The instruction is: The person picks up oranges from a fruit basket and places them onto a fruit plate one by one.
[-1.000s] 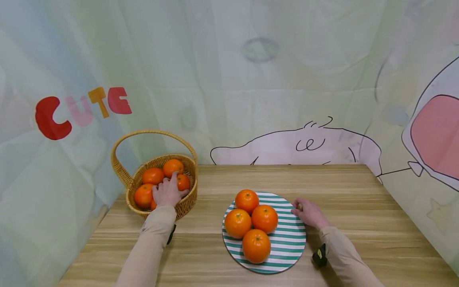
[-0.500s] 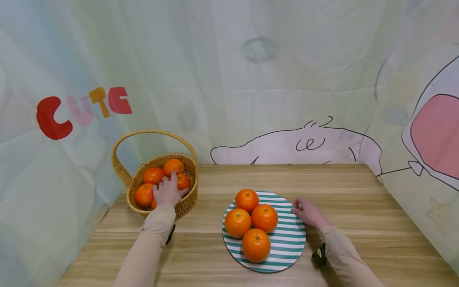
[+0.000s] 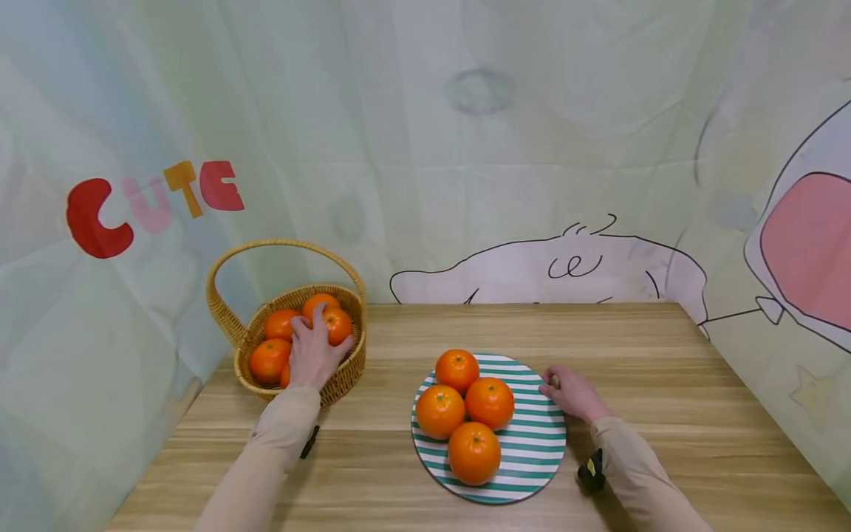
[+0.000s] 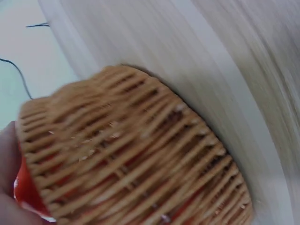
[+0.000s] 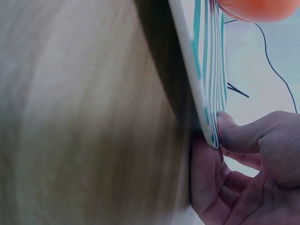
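One orange is sitting gripped in your left hand, nearer the desk's left edge than the plate your right hand is pinching

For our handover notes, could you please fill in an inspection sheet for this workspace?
Surface: wood-grain table, no spill seen.
Job's things: wicker basket with at least five basket oranges visible; striped plate bearing four plate oranges.
Clutter: nothing seen.
Left hand: fingers curled round one orange within the basket.
Right hand: pinches the plate's rim.
Cables: nothing seen.
Surroundings: pale printed curtain with CUTE lettering and a cartoon drawing.
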`<state>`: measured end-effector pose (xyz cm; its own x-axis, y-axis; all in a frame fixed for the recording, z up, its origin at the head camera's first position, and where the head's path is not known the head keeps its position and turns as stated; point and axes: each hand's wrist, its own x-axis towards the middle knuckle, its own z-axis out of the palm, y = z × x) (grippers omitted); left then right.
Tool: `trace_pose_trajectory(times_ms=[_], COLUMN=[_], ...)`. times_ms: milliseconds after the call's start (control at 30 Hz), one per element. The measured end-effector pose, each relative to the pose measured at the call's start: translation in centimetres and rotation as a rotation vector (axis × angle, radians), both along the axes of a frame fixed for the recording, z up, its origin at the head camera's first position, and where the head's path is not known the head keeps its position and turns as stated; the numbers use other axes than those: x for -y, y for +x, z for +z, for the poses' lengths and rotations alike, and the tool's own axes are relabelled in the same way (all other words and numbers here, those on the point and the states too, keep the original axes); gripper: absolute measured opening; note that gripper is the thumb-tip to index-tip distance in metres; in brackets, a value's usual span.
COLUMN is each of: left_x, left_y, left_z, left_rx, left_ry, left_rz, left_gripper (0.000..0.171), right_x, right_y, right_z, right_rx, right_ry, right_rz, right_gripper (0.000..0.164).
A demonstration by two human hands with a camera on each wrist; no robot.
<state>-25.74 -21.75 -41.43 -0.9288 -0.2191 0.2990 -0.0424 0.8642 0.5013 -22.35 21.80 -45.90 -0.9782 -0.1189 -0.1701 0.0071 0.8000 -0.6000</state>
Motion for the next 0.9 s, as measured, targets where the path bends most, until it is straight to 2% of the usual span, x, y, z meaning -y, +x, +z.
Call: trace_pose_trajectory(times_ms=[300, 467, 733, 900], left_x=[-1.5, -2.9, -6.1, -8.0], left_y=[1.3, 1.7, 2.3, 2.4], left_z=[0.8, 1.2, 2.1, 2.6], left_rx=[-0.124, -0.164, -0.124, -0.069], left_ry=[0.077, 0.096, 0.123, 0.148], left_rz=[-0.055, -0.091, -0.18, -0.256], left_gripper=[0.07, 0.071, 0.071, 0.071], right_x=[0.0, 0.0, 0.1, 0.1], right_y=[0.0, 0.0, 0.3, 0.3], right_z=[0.3, 0.5, 0.4, 0.3], right_rx=[-0.012, -0.009, -0.03, -0.04], right_ry=[0.0, -0.001, -0.008, 0.001], right_rz=[0.015, 0.02, 0.02, 0.019], right_gripper=[0.011, 0.011, 0.01, 0.011])
